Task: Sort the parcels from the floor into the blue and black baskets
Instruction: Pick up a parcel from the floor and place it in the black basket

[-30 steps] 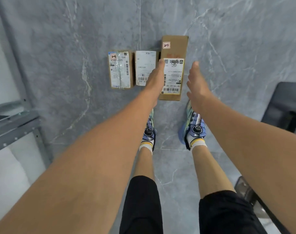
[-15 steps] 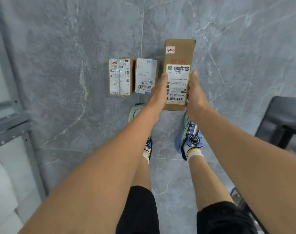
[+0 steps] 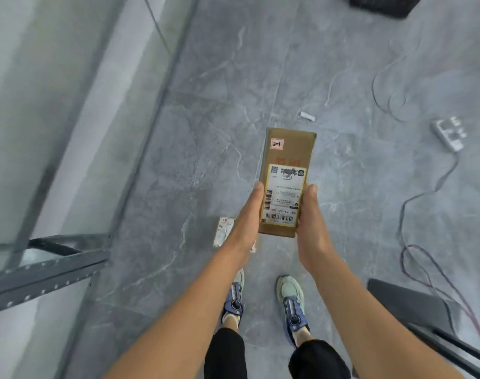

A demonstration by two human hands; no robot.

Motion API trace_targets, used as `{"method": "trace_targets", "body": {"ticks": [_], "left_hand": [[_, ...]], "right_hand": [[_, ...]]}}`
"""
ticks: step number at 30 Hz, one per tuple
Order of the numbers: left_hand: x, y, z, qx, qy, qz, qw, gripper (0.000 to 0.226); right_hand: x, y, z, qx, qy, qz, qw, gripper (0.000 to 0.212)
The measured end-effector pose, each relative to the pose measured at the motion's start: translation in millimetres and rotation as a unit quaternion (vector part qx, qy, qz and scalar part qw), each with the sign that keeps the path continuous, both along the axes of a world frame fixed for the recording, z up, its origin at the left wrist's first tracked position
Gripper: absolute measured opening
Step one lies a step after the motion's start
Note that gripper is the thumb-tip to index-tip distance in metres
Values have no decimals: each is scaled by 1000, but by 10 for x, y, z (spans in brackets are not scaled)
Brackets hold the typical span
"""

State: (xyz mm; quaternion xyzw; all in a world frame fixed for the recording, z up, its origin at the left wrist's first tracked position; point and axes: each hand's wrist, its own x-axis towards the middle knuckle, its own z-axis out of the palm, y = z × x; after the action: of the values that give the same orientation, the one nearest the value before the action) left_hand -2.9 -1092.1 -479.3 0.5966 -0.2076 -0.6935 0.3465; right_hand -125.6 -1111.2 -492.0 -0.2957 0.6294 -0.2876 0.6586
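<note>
A long brown cardboard parcel (image 3: 286,181) with a white shipping label and a small sticker reading 21 is lifted off the floor. My left hand (image 3: 247,214) grips its left side and my right hand (image 3: 311,222) grips its right side, near its lower end. A smaller parcel (image 3: 222,231) with a white label lies on the floor beneath my left wrist, partly hidden by it. A black basket (image 3: 383,5) shows at the top right edge.
Grey marble floor all around. A grey metal shelf frame (image 3: 47,269) stands at the left by a pale wall. A white power strip (image 3: 449,134) and loose cables (image 3: 413,214) lie on the right. A dark object (image 3: 408,302) sits at lower right.
Both hands closed on the long parcel and lifted it off the floor. The view swung up and away from the row of parcels, showing more floor ahead.
</note>
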Motion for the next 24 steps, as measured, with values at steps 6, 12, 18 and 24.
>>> {"method": "trace_targets", "body": {"ticks": [6,12,18,24], "left_hand": [[363,23,1683,-101,-63,83,989,46],[441,504,2934,-162,-111,199,960,46],[414,1302,3778,-209,-165,320,909,43],[372,2400,4272,-215,-218,416,856,47]], "right_hand": [[422,-172,1615,-138,-47,89,985,54],[712,10,2811,-198,-107,182,957,52],[910,513,3601,-247,-165,318,900,56],[1205,1390,4094,-250,-219,444,832,54]]}}
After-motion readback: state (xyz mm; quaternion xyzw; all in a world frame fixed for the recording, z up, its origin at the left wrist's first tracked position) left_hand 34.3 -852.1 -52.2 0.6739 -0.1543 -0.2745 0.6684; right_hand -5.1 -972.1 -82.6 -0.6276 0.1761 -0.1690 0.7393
